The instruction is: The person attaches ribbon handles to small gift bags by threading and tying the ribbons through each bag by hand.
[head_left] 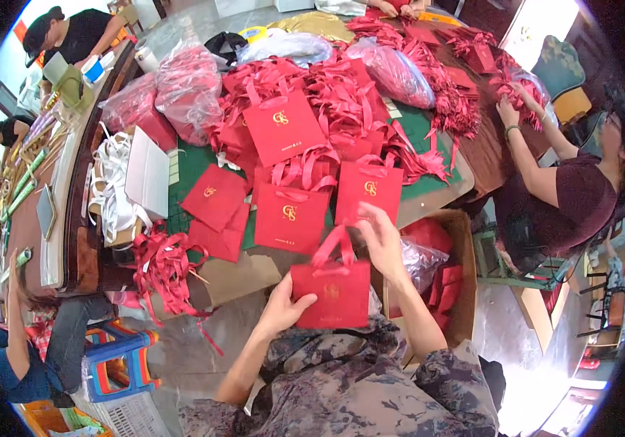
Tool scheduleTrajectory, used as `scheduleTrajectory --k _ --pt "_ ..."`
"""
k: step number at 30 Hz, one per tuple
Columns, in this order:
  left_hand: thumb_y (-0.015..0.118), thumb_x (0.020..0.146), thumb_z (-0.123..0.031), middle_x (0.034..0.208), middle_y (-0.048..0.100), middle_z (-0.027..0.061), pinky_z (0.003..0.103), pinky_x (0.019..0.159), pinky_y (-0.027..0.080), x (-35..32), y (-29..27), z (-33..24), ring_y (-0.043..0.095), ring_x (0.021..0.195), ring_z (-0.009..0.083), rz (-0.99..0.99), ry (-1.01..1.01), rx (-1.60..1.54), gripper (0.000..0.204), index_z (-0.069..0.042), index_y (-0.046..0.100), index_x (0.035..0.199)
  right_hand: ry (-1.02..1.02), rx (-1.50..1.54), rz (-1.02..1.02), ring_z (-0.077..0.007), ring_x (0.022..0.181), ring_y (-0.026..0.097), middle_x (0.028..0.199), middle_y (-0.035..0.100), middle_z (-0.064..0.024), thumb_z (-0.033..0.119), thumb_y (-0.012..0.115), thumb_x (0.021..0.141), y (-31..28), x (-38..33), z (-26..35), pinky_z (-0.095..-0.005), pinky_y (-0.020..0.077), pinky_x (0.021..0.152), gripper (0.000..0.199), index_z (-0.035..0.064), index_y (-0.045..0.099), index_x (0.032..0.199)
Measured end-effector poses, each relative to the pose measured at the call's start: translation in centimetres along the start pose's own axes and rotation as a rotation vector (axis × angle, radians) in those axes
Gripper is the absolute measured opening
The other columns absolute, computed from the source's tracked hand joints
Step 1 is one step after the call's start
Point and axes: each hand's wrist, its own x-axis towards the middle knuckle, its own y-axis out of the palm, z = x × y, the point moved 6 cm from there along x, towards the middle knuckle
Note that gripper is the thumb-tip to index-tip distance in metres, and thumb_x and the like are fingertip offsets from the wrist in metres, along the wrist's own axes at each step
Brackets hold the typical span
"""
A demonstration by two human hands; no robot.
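Head view, from the left: a red ribbon bundle (163, 266) spills over the near-left edge of your worktable (436, 197), so a brushing knee could drag it down. Along the near edge, flat red bags (207, 200) overlap loosely and could slide off if bumped. Your left hand (283, 306) grasps the left side of a red paper gift bag (338, 309), thumb over its front, just off that edge and above your lap; too hard a press could crease the panel. Your right hand (379, 240) has its fingertips by the ribbon handle (332, 247); whether they pinch it, I cannot tell. An uneven tug could leave the loop lopsided. Farther right, an open carton (465, 320) stands beside the near edge; a dropped bag could tumble in.
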Motion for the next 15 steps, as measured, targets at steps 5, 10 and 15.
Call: scheduleTrajectory --k 5,10,15 --pt "0.072 0.087 -0.007 0.117 0.066 0.0177 0.037 0.097 0.048 7.5 -1.2 -7.1 0.063 0.111 0.0248 -0.211 0.255 0.034 0.052 0.002 0.050 0.133 0.052 -0.051 0.039 -0.0075 0.090 0.056 0.099 0.063 -0.0022 0.017 0.053 0.104 -4.2 0.5 -1.0 -0.0234 0.0466 0.079 0.025 0.0006 0.060 0.121" --pt "0.075 0.085 -0.012 0.111 0.066 0.0240 0.043 0.090 0.051 14.5 -1.1 -11.2 0.065 0.102 0.0409 -0.302 0.418 0.319 0.055 0.003 0.049 0.131 -0.151 -0.040 -0.042 -0.0061 0.090 0.054 0.096 0.061 0.0008 0.010 0.057 0.101 -4.5 2.5 2.7 -0.0228 0.0453 0.083 0.017 -0.0020 0.057 0.114" --pt "0.072 0.084 -0.008 0.127 0.052 0.0233 0.046 0.093 0.050 14.4 2.3 -11.6 0.055 0.114 0.0413 -0.423 0.538 0.309 0.060 0.002 0.044 0.137 -0.117 -0.091 -0.174 -0.0090 0.084 0.057 0.091 0.063 -0.0030 0.008 0.060 0.098 -6.9 3.2 -2.4 -0.0259 0.0488 0.078 0.014 -0.0006 0.058 0.108"
